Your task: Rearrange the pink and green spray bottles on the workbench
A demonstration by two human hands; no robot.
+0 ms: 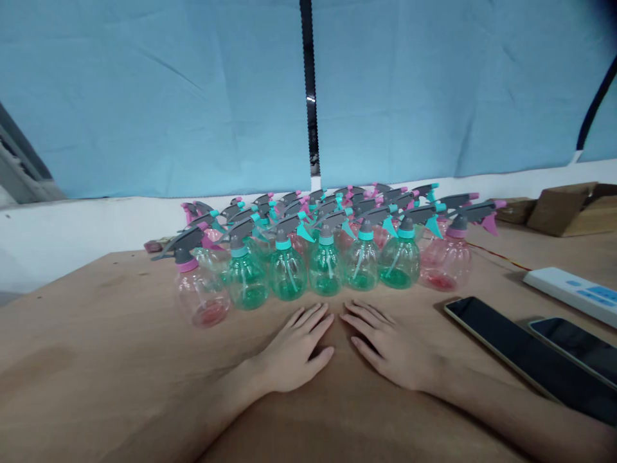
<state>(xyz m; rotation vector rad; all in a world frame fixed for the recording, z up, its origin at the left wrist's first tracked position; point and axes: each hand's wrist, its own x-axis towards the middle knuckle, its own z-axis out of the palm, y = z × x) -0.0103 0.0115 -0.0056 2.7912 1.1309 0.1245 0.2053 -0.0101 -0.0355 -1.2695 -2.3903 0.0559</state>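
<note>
Spray bottles upright in rows, just beyond 2 hands

This looks to me like a small workshop or packing room: rows of matching spray bottles crowd a smudged wooden surface, with cardboard boxes to the right of the bottles and blue sheeting hung behind them.

I see green-tinted spray bottles with turquoise collars and triggers, and red-tinted bottles with pink ones, their heads grey; the overlapped rear bottles seem to mix both tints. My table is brown, the cloth plain light blue.
</note>
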